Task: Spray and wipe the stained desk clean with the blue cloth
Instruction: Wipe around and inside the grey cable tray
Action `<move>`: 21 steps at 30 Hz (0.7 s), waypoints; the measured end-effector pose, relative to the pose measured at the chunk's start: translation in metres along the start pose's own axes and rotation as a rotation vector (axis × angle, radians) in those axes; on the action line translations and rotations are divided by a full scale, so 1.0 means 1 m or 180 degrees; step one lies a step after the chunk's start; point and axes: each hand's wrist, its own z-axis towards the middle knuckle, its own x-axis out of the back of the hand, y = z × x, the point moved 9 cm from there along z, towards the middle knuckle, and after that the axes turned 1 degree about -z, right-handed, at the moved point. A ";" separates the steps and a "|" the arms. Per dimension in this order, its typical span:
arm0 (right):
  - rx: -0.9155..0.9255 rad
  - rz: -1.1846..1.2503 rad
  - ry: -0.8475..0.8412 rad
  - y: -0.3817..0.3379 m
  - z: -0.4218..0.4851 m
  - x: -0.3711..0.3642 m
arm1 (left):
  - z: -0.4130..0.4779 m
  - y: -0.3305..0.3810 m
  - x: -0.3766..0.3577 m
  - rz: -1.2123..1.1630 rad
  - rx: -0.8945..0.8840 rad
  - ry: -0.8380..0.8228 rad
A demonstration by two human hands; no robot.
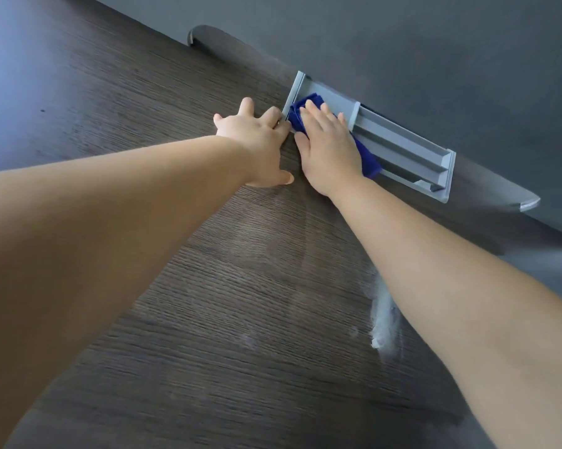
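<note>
1. The right hand (330, 150) lies palm-down on the blue cloth (308, 103), fingers straight and close together, pressing it flat rather than gripping it.
2. The cloth is bunched under that hand. One fold shows past the fingertips at 11 o'clock, and another corner sticks out from under the heel of the hand at 4 o'clock.
3. The cloth sits at the far edge of the bench (143, 108), on the left end of a grey slotted tray (402, 153) set along the back. It seems to lie partly down in the tray's recess, though the hand hides that spot.
4. The left hand (257, 147) rests flat on the bare wood just at 9 o'clock of the cloth, fingers spread and holding nothing. Its forefinger reaches the tray's left end, close beside the cloth.
5. A white stain (383, 322) lies on the bench well nearer the person, at 5 o'clock of the cloth, beside the right forearm.
6. Faint pale smears (250, 340) show at 6 o'clock, between the two forearms.
7. A grey panel (402, 43) stands behind the tray.
</note>
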 end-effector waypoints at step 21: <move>-0.0452 -0.0297 -0.0308 0.015 0.029 -0.008 | 0.003 0.002 -0.001 -0.0058 -0.0015 -0.0038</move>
